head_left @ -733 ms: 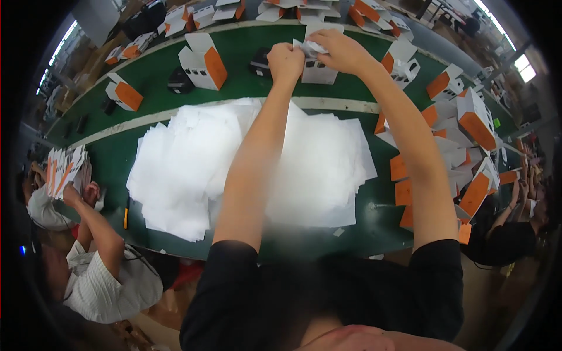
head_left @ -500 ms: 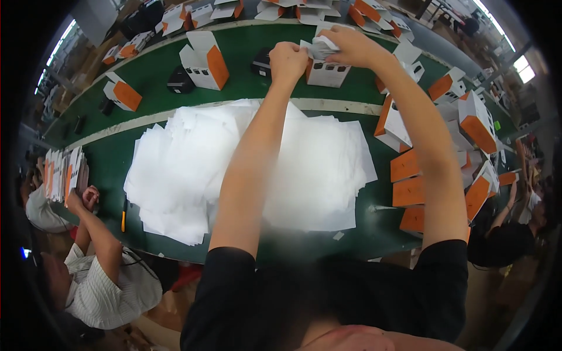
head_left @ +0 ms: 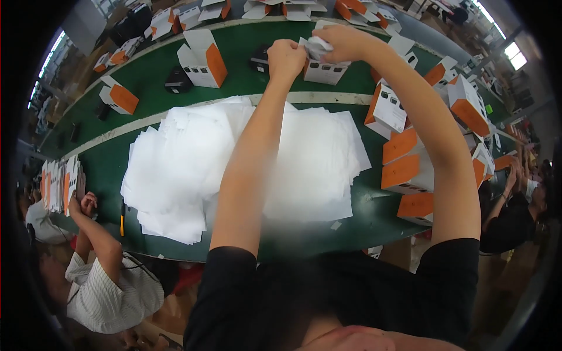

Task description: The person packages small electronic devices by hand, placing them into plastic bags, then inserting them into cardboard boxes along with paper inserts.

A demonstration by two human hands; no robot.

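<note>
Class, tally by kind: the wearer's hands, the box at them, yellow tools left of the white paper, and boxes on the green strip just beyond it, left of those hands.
Hands: 2 (left hand, right hand)
Box at the hands: 1
Yellow tool: 1
Boxes left of the hands: 2 (larger box, smaller box)
Total: 6

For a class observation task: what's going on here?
The person's right hand holds a crumpled whitish wad at the top of a white cardboard box with dark printed pictures; the left hand is closed at the box's upper left corner. A spread pile of flat white sheets lies nearer, on the green table.
</note>
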